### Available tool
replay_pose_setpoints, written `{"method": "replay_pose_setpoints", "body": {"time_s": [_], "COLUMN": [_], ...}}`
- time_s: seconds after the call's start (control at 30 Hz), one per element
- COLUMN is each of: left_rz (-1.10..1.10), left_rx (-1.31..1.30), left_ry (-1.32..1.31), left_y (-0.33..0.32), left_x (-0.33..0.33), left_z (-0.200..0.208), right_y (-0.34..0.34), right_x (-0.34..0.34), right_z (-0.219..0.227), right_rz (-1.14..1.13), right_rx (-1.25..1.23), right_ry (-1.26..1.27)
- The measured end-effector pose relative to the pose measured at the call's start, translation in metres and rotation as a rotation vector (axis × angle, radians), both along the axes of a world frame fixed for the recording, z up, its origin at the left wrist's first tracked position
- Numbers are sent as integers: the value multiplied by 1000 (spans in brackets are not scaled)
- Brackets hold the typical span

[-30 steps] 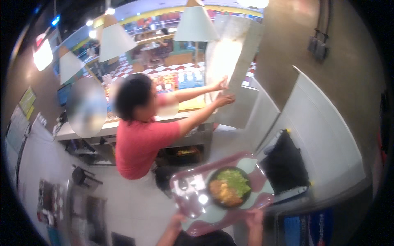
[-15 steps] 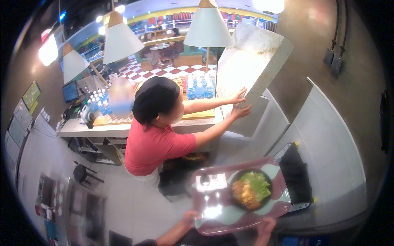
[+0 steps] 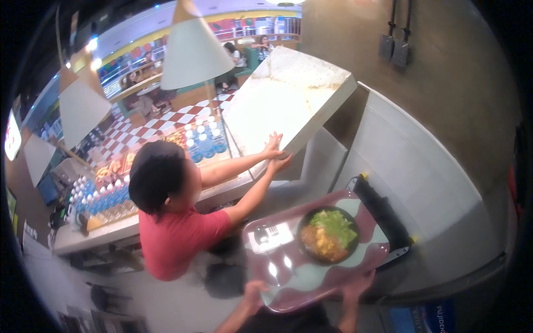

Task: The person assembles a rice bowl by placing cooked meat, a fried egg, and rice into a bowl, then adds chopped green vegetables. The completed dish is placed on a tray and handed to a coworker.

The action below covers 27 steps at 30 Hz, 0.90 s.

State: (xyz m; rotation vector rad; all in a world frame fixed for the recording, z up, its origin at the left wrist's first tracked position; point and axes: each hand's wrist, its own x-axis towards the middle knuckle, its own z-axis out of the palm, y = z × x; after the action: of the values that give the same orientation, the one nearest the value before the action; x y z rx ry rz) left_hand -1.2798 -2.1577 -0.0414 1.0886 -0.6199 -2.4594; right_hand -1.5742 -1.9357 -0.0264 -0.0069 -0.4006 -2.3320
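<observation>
Between my hands is a maroon and mint-green wavy-patterned tray (image 3: pixel 327 280). My left hand (image 3: pixel 254 294) grips its near left corner, fingers closed round the rim. At the near right edge my right hand (image 3: pixel 358 284) holds it too, fingers partly hidden beneath. A black bowl (image 3: pixel 302 244) on the tray's right half holds shredded lettuce (image 3: pixel 336 226) and a browned, yellow-topped food (image 3: pixel 325 244). A white napkin (image 3: pixel 280 234) with a spoon and a fork lies to its left.
Ahead on the left, a person in a red shirt (image 3: pixel 180 241) props up a tilted pale counter flap (image 3: pixel 311 77) with both hands. Bottled drinks (image 3: pixel 205 143) line the counter (image 3: pixel 122 225). A light grey panel wall (image 3: pixel 411 188) and a black object (image 3: pixel 383 213) stand right of the tray.
My view has swung right, so the person, counter and lamps sit further left. The tray stays in both my hands, and the flap is still held up.
</observation>
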Motion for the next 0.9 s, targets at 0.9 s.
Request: {"method": "replay_pose_setpoints", "body": {"time_s": [0.9], "left_rz": [423], "left_rx": [-140], "left_ry": [-23], "left_y": [-107], "left_x": [-245], "left_z": [-1], "right_y": [-160], "right_x": [-302], "right_z": [-1], "right_rz": [96], "right_rx": [798], "right_ry": [167]}}
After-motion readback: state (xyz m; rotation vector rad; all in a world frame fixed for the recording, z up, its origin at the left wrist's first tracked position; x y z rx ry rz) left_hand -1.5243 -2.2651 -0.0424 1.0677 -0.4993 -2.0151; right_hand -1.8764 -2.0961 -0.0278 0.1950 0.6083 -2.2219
